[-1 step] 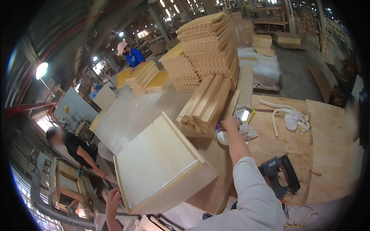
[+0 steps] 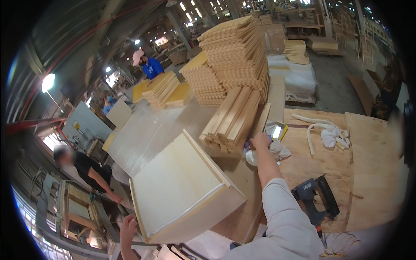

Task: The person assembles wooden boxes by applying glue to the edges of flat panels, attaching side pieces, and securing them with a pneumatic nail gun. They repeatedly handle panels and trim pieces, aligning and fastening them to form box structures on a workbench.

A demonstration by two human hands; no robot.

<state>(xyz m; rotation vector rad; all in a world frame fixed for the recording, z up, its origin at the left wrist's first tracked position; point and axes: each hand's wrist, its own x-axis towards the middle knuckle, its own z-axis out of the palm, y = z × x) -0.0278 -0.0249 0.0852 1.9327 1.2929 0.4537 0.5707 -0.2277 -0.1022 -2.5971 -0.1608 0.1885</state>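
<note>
A shallow wooden box or drawer with a pale panel [image 2: 177, 184] lies tilted at the middle front, a white bead running along its near inner edge. Beside its left rim is my left hand [image 2: 128, 226], fingers loosely bent and holding nothing I can see. My right arm stretches forward across the bench. At its end my right hand [image 2: 261, 141] is closed among small items, next to a crumpled white plastic bag [image 2: 281, 150] and a yellow-edged open carton [image 2: 277, 131]. What its fingers hold is hidden; something purple-blue shows beside them.
A bundle of wooden strips [image 2: 234, 117] lies ahead, before tall stacks of slats [image 2: 236, 56]. A black nail gun [image 2: 315, 197] and white tubing [image 2: 317, 130] rest on the plywood [image 2: 372, 173] at right. One person [image 2: 89, 171] stands left, another [image 2: 151, 67] farther back.
</note>
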